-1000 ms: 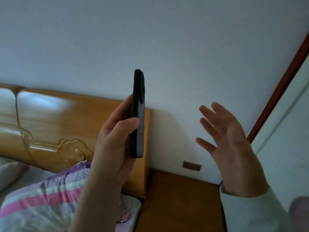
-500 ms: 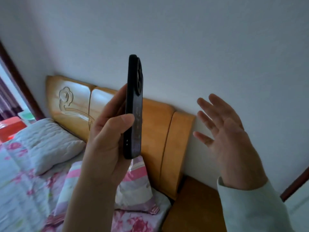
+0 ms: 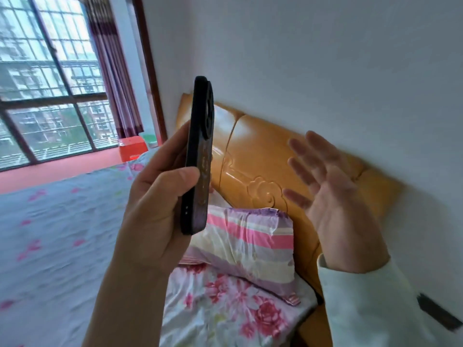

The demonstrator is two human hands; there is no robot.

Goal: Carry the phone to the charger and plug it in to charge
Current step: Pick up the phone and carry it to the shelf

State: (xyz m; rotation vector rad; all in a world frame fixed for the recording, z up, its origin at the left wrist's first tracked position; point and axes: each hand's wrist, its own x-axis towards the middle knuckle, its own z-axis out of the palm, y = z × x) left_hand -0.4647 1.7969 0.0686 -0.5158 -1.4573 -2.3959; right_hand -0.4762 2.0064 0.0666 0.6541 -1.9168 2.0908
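Observation:
A black phone (image 3: 199,151) in a dark case stands upright, edge toward me, with its round camera bump facing right. My left hand (image 3: 155,211) grips its lower half, thumb across the near edge. My right hand (image 3: 333,196) is raised to the right of the phone, palm turned left, fingers spread and holding nothing, a white sleeve at its wrist. A dark wall socket plate (image 3: 438,314) shows at the lower right on the wall. No charger or cable is in sight.
A wooden headboard (image 3: 253,151) runs along the white wall. Below it lie a striped pillow (image 3: 250,241) and flowered bedding (image 3: 220,309). A large window (image 3: 50,78) with a curtain is at the left, an orange box (image 3: 132,151) on the red floor beside it.
The view has swung left, bringing the window, floor and more of the bed into sight. Both hands keep nearly the same pose, the phone still upright in my left hand.

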